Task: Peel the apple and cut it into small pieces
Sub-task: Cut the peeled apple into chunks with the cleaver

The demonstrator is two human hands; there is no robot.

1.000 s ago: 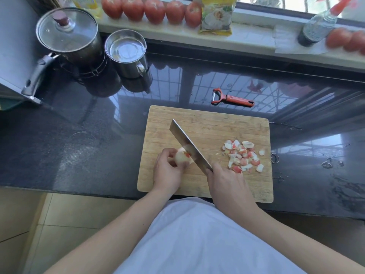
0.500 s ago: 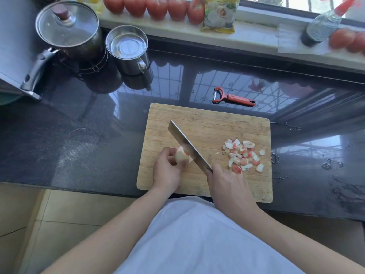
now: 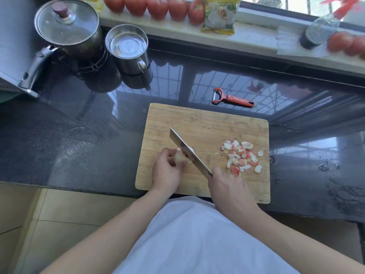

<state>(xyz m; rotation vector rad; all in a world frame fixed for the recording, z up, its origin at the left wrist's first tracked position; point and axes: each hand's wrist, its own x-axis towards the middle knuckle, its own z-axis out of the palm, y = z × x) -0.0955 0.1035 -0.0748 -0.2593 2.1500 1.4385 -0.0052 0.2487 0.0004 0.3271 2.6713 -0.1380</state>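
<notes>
cleaver work: right hand grips the handle, blade against the apple chunk that the left hand pinches at 9 o'clock on the cutting board. tuck those fingertips back and slice straight down. cut pieces lie at 3 o'clock. at 11 o'clock, the steel mug seems to hold water; the lidded pot hides its contents.

Our left hand curls its fingers in a grip; our right hand is clenched, both forearms bare.

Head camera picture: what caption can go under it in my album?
Left hand holds apple while right hand slices with knife.
</notes>
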